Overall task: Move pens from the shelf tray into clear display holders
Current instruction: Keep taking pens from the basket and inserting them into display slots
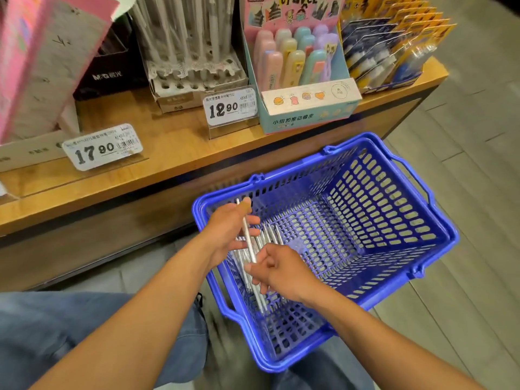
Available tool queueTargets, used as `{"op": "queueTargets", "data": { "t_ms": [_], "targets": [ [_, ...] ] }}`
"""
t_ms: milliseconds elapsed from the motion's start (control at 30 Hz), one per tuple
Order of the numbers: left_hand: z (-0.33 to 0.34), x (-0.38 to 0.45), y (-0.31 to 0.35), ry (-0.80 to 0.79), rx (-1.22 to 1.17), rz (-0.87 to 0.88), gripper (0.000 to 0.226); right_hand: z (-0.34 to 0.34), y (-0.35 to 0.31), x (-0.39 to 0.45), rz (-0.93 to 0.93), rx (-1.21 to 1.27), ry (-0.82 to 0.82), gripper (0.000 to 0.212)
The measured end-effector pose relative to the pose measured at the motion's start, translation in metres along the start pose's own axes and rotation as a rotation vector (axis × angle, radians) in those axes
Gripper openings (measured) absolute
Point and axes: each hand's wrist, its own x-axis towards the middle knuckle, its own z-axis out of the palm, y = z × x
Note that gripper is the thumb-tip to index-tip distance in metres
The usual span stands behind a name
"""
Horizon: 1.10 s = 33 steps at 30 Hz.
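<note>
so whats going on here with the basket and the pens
A person crouches by a wooden shelf over a blue basket on the floor. The left hand holds a white pen upright, while the right hand reaches among more pens lying in the basket. The pen display box on the shelf has open slots.

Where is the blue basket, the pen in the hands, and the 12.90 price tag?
blue basket (439, 220): head view, on its right rim.
pen (249, 237): head view, mid-barrel between the hands.
12.90 price tag (229, 106): head view, middle of the white label.
</note>
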Motion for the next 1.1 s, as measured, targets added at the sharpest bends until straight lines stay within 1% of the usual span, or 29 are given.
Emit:
{"op": "queueTargets", "data": {
  "t_ms": [33, 67, 133, 167, 200, 233, 267, 300, 333, 367, 400, 433, 500, 533, 600, 667, 800, 833, 867, 933, 967, 1000, 1067, 1100],
  "targets": [
    [0.001, 0.0, -0.001, -0.004, -0.025, -0.003, 0.027, 0.002, 0.0, 0.003, -0.015, -0.018, 0.007, 0.024],
    [0.001, 0.001, -0.002, 0.017, -0.047, 0.004, 0.025, 0.001, 0.0, 0.007, -0.023, -0.026, -0.026, 0.025],
    [0.0, 0.006, -0.005, 0.099, -0.086, 0.02, 0.024, -0.012, 0.005, 0.02, 0.004, -0.019, -0.163, 0.022],
    [0.0, 0.008, -0.006, 0.131, -0.113, 0.024, 0.025, -0.022, 0.009, 0.03, 0.041, 0.0, -0.2, 0.02],
    [-0.001, 0.01, -0.006, 0.147, -0.143, 0.024, 0.026, -0.034, 0.017, 0.042, 0.097, 0.022, -0.19, 0.018],
    [-0.002, 0.012, -0.006, 0.154, -0.171, 0.023, 0.028, -0.045, 0.027, 0.057, 0.171, 0.045, -0.137, 0.016],
    [-0.003, 0.013, -0.006, 0.158, -0.194, 0.02, 0.028, -0.053, 0.04, 0.071, 0.256, 0.027, -0.046, 0.012],
    [-0.004, 0.013, -0.005, 0.162, -0.213, 0.015, 0.029, -0.058, 0.055, 0.084, 0.335, -0.077, 0.048, 0.007],
    [-0.004, 0.014, -0.004, 0.165, -0.229, 0.01, 0.029, -0.061, 0.066, 0.096, 0.399, -0.267, 0.121, 0.009],
    [-0.004, 0.014, -0.003, 0.166, -0.238, 0.008, 0.028, -0.061, 0.079, 0.106, 0.456, -0.455, 0.161, 0.016],
    [-0.004, 0.014, -0.002, 0.168, -0.242, 0.005, 0.028, -0.058, 0.088, 0.112, 0.494, -0.578, 0.175, 0.014],
    [-0.005, 0.015, -0.002, 0.168, -0.243, 0.002, 0.028, -0.053, 0.095, 0.116, 0.516, -0.645, 0.178, 0.005],
    [-0.007, 0.017, -0.003, 0.166, -0.247, -0.006, 0.027, -0.044, 0.109, 0.122, 0.538, -0.7, 0.2, 0.021],
    [-0.008, 0.017, -0.004, 0.166, -0.25, -0.012, 0.027, -0.041, 0.113, 0.125, 0.531, -0.697, 0.233, 0.025],
    [-0.009, 0.019, -0.005, 0.165, -0.258, -0.017, 0.027, -0.036, 0.119, 0.129, 0.538, -0.709, 0.247, 0.027],
    [-0.01, 0.02, -0.005, 0.166, -0.255, -0.014, 0.027, -0.036, 0.119, 0.133, 0.575, -0.758, 0.194, 0.026],
    [-0.008, 0.02, -0.005, 0.177, -0.244, -0.016, 0.026, -0.042, 0.114, 0.128, 0.603, -0.698, 0.102, 0.034],
    [-0.008, 0.019, -0.004, 0.176, -0.247, -0.015, 0.025, -0.043, 0.109, 0.127, 0.598, -0.655, 0.101, 0.025],
    [-0.007, 0.019, -0.004, 0.177, -0.251, -0.013, 0.024, -0.046, 0.102, 0.124, 0.586, -0.591, 0.115, 0.009],
    [-0.007, 0.02, -0.003, 0.176, -0.256, -0.009, 0.022, -0.052, 0.087, 0.12, 0.548, -0.393, 0.154, 0.022],
    [-0.007, 0.02, -0.003, 0.175, -0.256, -0.009, 0.021, -0.055, 0.075, 0.113, 0.503, -0.272, 0.153, 0.024],
    [-0.006, 0.021, -0.002, 0.176, -0.257, -0.01, 0.02, -0.057, 0.06, 0.103, 0.44, -0.179, 0.143, 0.022],
    [-0.004, 0.022, -0.004, 0.179, -0.26, 0.001, 0.014, -0.055, 0.029, 0.079, 0.266, -0.05, 0.136, 0.012],
    [-0.003, 0.022, -0.004, 0.171, -0.251, 0.016, 0.012, -0.052, 0.016, 0.066, 0.168, -0.004, 0.154, 0.01]
  ]
}}
